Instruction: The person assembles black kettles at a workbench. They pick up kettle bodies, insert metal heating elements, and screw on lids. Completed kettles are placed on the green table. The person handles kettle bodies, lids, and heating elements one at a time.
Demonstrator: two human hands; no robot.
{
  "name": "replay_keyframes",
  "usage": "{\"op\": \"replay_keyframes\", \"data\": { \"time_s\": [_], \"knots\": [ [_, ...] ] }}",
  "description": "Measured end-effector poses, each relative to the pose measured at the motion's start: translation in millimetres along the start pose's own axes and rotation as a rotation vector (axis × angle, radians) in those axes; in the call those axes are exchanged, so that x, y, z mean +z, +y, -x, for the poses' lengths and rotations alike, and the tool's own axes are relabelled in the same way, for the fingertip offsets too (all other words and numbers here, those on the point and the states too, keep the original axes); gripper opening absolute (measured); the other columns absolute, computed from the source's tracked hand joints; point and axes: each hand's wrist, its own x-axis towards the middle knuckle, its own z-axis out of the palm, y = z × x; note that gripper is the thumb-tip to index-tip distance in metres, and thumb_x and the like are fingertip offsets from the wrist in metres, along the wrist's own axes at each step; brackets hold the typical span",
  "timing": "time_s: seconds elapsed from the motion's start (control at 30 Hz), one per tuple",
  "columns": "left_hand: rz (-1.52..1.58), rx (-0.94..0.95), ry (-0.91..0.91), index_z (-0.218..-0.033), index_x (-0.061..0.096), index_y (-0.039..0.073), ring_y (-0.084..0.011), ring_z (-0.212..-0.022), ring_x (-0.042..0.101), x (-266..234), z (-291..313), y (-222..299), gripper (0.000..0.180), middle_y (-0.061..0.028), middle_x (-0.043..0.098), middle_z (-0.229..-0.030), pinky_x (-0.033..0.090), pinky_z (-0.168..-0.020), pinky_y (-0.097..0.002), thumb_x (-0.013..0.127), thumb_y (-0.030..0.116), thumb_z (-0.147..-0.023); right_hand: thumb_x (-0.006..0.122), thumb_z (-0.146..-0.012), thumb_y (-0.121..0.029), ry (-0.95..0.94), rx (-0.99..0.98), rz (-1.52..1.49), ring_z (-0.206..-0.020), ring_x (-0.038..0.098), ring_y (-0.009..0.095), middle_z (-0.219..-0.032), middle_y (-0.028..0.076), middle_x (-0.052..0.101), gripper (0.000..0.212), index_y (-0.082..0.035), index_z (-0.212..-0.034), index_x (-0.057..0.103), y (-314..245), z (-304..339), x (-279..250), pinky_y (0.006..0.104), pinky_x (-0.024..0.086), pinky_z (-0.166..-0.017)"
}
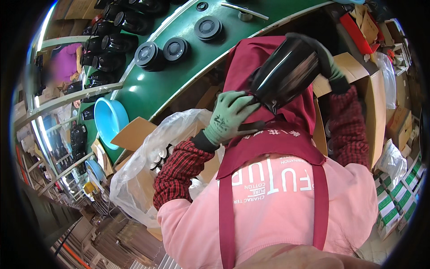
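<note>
A glossy black cylindrical housing [286, 71] is tilted across my lap, over the maroon apron [268, 148]. My right hand [329, 58], in a grey-green glove with dark fingers, is wrapped round its upper right end and looks slightly blurred. At the lower left end, my gloved left hand [230, 114] grips the rim, with the thumb reaching underneath. What lies inside the housing is hidden from view. Both forearms wear red-and-black checked sleeves.
Ahead, a green worktop [179, 76] carries black round parts [208, 29] and a metal tool [245, 13]. More black housings [118, 42] stand far left. A blue basin [109, 121], a plastic-lined carton [134, 179], an open carton [376, 112] and a red box [358, 33] surround me. Someone in purple [67, 62] sits beyond.
</note>
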Motion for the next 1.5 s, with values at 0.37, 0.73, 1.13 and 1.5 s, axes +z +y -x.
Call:
{"op": "replay_keyframes", "data": {
  "time_s": [0.37,0.73,1.13,1.5],
  "knots": [
    [0.134,-0.363,0.108,-0.150,0.044,0.008,-0.0401,-0.134,0.046,91.1,-41.8,-31.9,0.104,-0.0205,0.045,-0.150,0.038,-0.112,-0.0513,0.093,0.043,-0.065,0.062,-0.095,-0.040,0.552,-0.189,1.706,-0.125,0.056,0.037,-0.131,0.016,0.059,0.057,-0.013,-0.143,0.050,44.0,-173.7,16.7,0.0496,0.050,-0.098],
    [0.046,-0.338,0.358,-0.127,0.064,0.010,-0.0342,-0.115,0.058,7.6,-114.5,-81.7,0.048,-0.0101,0.063,-0.122,0.045,-0.097,-0.0472,0.079,0.014,-0.081,0.064,-0.089,-0.034,-0.047,0.130,1.004,-0.095,0.068,0.035,-0.098,0.013,0.072,0.037,-0.010,-0.117,0.070,-6.2,-94.9,8.5,0.0427,0.053,-0.084],
    [0.334,-0.339,-0.355,-0.117,0.070,0.012,-0.0350,-0.106,0.065,61.6,-151.8,-113.5,0.030,-0.0126,0.071,-0.112,0.050,-0.092,-0.0462,0.056,0.032,-0.099,0.063,-0.092,-0.036,-0.038,0.075,1.566,-0.107,0.066,0.033,-0.116,0.016,0.067,0.057,-0.009,-0.142,0.053,-20.1,-28.8,66.6,0.0405,0.054,-0.089],
    [0.900,-0.033,-0.226,-0.141,0.055,0.010,-0.0300,-0.141,0.044,135.6,-174.3,-139.5,0.042,-0.0103,0.055,-0.144,0.033,-0.117,-0.0443,0.053,0.028,-0.103,0.063,-0.094,-0.042,-0.179,-0.413,1.142,-0.075,0.066,0.022,-0.078,0.003,0.068,0.024,-0.019,-0.091,0.068,22.6,-55.7,196.4,0.0378,0.045,-0.074]
  ]
}}
